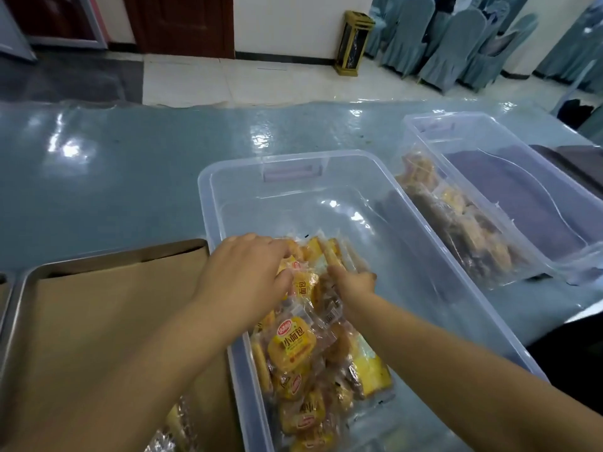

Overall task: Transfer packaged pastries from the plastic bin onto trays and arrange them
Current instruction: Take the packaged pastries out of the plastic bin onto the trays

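A blue table (pixel 130 164) carries a paper-lined tray (pixel 98 321) beside a clear plastic bin (pixel 424 288). Packaged pastries (pixel 293 350) are heaped along the bin's left side. Both hands reach into the heap: left hand (pixel 243 272) with fingers curled onto packets, right hand (pixel 354 283) pinching one wrapper

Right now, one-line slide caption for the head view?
Both hands reach into the clear bin of packaged pastries, paper-lined tray alongside.

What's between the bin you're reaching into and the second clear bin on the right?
In the head view, nothing stands between the near bin and the second bin: only a narrow strip of glossy blue table cover.
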Demonstrator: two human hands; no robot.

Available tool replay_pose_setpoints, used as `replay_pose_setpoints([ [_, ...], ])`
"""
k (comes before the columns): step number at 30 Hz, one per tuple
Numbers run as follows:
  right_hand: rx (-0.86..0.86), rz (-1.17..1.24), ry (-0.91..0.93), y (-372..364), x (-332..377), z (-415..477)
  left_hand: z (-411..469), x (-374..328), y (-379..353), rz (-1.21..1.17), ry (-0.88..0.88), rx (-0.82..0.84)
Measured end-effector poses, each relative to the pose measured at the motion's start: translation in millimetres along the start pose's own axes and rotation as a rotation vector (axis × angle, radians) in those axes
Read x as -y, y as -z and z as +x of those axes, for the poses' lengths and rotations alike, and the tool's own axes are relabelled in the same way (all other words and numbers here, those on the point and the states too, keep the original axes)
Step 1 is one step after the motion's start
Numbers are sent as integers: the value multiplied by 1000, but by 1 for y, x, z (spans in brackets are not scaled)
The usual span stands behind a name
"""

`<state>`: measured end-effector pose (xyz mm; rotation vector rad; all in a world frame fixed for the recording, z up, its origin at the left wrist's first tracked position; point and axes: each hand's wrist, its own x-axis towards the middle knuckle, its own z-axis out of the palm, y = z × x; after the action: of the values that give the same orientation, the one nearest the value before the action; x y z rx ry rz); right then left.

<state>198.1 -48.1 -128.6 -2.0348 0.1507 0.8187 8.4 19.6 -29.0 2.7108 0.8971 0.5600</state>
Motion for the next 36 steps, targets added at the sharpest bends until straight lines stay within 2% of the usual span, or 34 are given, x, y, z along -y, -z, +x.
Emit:
replay_pose_setpoints([
  [2,96,-76,55,-6,1,0,-2,0,1,1,6,-8],
  [5,152,-239,140,-8,4,1,-3,-1,1,2,24,-5],
  [9,128,-351,309,8,18,-6,-1,-3,2,9,81,27],
  [11,120,-310,397,23,26,-11,0,-5,4,33,94,53],
  [14,180,-116,487,45,42,-27,3,-6,8,59,113,108],
  [18,403,106,575,69,57,-61,7,-14,8,33,189,108],
  [20,504,129,626,77,61,-78,11,-24,10,-194,351,56],
  [23,620,160,710,80,68,-97,22,-39,20,-856,576,-49],
  [26,723,178,759,77,75,-107,29,-50,28,-1369,567,-123],
  [28,784,153,712,75,79,-105,30,-54,30,-1530,595,-134],
  [29,794,126,678,75,79,-101,31,-54,29,-1532,611,-157],
  [31,739,83,589,73,77,-88,33,-48,26,-1366,627,-232],
  [34,484,106,283,66,69,-51,34,-32,27,-844,612,-338],
  [36,403,100,12,62,59,-27,32,-23,27,-551,576,-338],
])
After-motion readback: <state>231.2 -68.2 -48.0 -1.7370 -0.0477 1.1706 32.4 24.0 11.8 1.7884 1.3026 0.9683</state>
